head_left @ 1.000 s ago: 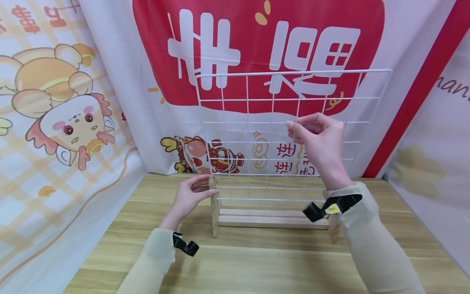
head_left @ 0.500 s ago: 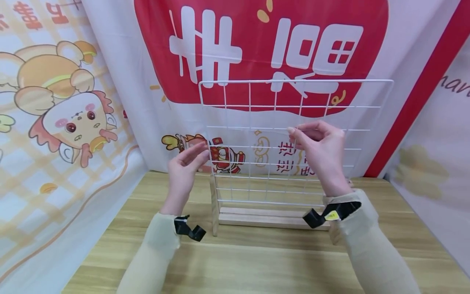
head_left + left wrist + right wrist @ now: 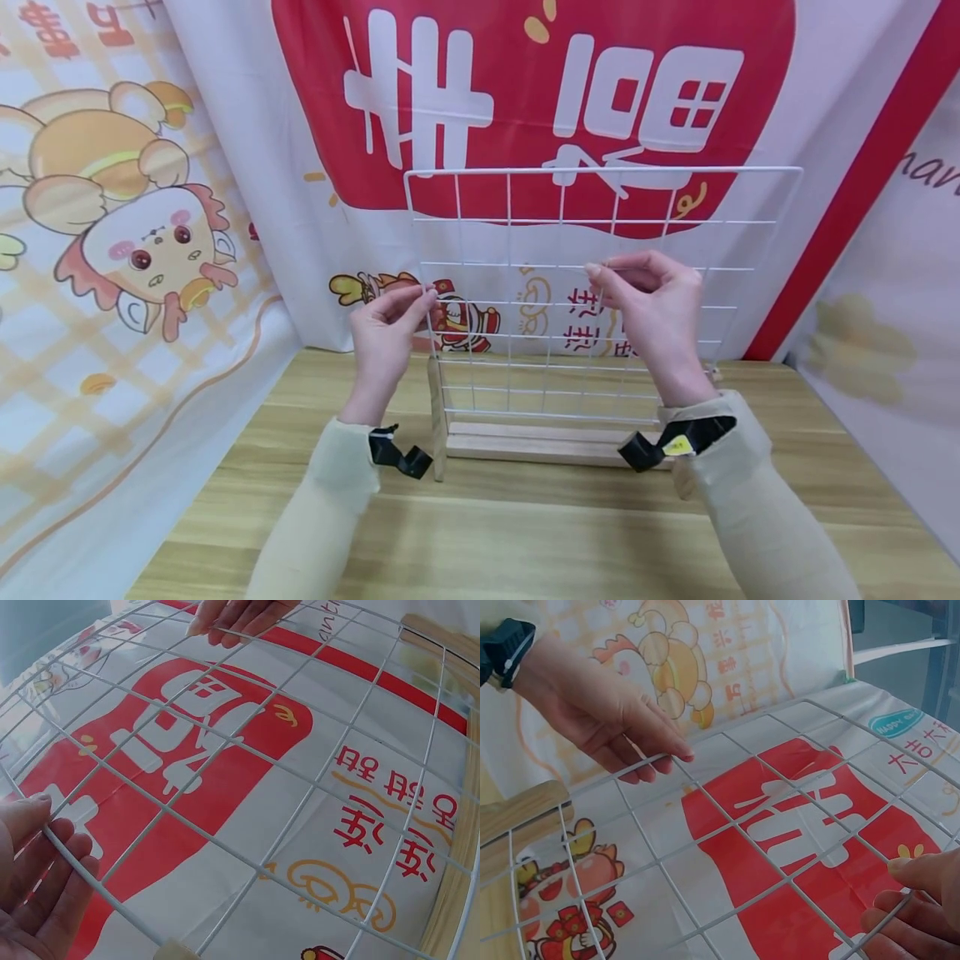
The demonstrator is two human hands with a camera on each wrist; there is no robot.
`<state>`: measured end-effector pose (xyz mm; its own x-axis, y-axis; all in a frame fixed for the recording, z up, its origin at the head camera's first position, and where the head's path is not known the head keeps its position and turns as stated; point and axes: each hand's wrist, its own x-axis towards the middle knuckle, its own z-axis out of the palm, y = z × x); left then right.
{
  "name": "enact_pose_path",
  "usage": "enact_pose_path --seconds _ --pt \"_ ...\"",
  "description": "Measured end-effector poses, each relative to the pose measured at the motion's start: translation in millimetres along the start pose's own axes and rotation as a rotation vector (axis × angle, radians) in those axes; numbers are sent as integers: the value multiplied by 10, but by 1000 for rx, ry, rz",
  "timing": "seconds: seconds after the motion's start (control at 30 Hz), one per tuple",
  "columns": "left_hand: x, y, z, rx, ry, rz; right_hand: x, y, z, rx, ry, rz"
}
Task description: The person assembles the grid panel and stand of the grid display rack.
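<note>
A white wire grid panel stands in a wooden stand, its lower part between the left post and the right post, above the base bar. My left hand pinches the grid's left edge wire between thumb and fingers, partway up. In the left wrist view its fingers lie along that wire. On the right, my right hand pinches an upright wire right of the grid's middle. The right wrist view shows its thumb over the wire, fingers below. My right forearm hides most of the right post.
The stand rests on a wood-grain table. Close behind the grid hangs a white cloth with a red printed panel. Patterned cloths line the left and right sides. Both wrists carry black camera mounts.
My left hand has risen from the stand's left post and taken hold of the grid's left edge. The grid's top edge sits lower in the head view; my right hand has lowered slightly with it.
</note>
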<state>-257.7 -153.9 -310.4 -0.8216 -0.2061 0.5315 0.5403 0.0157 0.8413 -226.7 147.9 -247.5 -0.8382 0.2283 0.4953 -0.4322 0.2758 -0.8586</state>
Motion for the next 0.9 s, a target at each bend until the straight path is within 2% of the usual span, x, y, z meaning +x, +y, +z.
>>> enact_pose_path --seconds 0.23,0.47,0.67,0.9 --pt "24 -24 27 -23 19 44 -8 -12 -33 -22 -30 11" --pt "13 -9 41 10 11 36 -77 -64 -179 -126 -90 -9" --pt "2 5 46 15 21 46 -133 -119 -431 -246 -75 -5" --pt "-10 27 29 41 20 47 -160 -76 -803 -331 -36 85"
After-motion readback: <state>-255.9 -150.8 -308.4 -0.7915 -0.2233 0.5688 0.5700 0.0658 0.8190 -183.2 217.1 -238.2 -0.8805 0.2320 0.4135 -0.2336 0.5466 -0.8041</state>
